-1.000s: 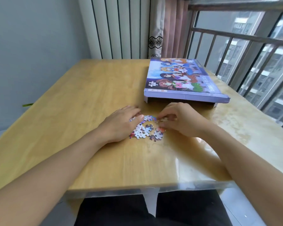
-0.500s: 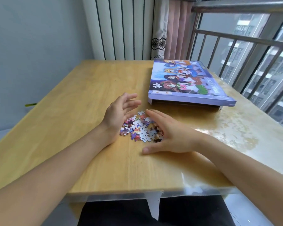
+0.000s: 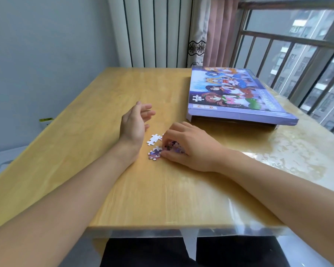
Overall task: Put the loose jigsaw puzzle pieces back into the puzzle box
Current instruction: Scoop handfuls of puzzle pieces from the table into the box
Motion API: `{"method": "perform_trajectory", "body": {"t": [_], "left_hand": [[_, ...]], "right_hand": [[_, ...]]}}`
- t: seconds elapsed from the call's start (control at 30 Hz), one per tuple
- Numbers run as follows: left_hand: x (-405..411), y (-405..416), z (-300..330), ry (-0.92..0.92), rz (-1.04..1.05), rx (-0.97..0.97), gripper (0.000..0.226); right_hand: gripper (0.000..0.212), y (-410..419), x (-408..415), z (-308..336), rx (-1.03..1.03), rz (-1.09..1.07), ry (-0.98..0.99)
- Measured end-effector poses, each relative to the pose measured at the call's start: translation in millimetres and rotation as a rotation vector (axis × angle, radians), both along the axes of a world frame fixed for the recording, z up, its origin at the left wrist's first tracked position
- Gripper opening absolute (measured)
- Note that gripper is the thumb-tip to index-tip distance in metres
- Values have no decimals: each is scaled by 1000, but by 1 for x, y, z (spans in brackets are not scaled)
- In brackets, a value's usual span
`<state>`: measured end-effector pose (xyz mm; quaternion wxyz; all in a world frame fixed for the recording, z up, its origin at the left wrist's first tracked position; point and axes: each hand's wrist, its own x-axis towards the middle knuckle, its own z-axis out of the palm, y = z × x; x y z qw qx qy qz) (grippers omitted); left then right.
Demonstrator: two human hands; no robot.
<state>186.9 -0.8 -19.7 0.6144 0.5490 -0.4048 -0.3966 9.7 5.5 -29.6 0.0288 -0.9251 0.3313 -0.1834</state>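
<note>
A small heap of loose cardboard jigsaw puzzle pieces [image 3: 163, 148], printed in purple, white and pink, is lying on the pale wooden table [image 3: 108, 105], near the middle of its front half. One white piece is sitting face down at the heap's far left edge, and a purple-and-white cluster is sticking out at the near left; the rest is lying under the right hand [image 3: 189, 147].

The right hand is arching over the heap with its fingers curled down and its thumb closing in from the near side, pinching a bunch of the pieces against the tabletop. The left hand [image 3: 134, 123] is hovering just to the left of the heap, fingers relaxed and spread, palm turned toward the pieces, holding nothing.

The flat rectangular puzzle box [image 3: 237, 97], lavender-edged with a cartoon picture of several characters on its lid, is lying beyond the right hand toward the far right of the table, well apart from the heap. Its lid is sitting slightly askew over the base.

Behind the table, white vertical slats [image 3: 152, 31], a pink curtain [image 3: 220, 31] and a dark metal railing [image 3: 289, 41] are standing before a view of grey buildings.
</note>
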Motion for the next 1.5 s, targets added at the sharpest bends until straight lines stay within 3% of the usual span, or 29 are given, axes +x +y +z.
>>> {"method": "perform_trajectory", "body": {"t": [0.17,0.3,0.37,0.7,1.07,1.17,1.3,1.5], "left_hand": [[-2,4,1,-78,-47,-4,39],[-4,6,-4,-215,-72,-49,36],[-6,8,-4,-261,-79,-36,43],[-14,14,-7,-255,-175,22,43],[-19,19,-7,-261,-190,-77,32],[-21,22,1,-130,-179,-78,30],[-24,20,20,215,-199,86,33],[-43,9,40,619,-232,351,51]], "right_hand": [[29,1,-1,2,8,-31,-50],[70,8,-7,2,-8,-174,92],[76,13,-9,3,36,-204,126],[35,10,-6,-5,8,-22,-26],[23,5,-14,-1,38,-17,-284],[14,-1,-19,-1,60,-89,-376],[6,-9,-19,5,84,-215,-462],[10,-28,-1,44,601,-357,-1062]]}}
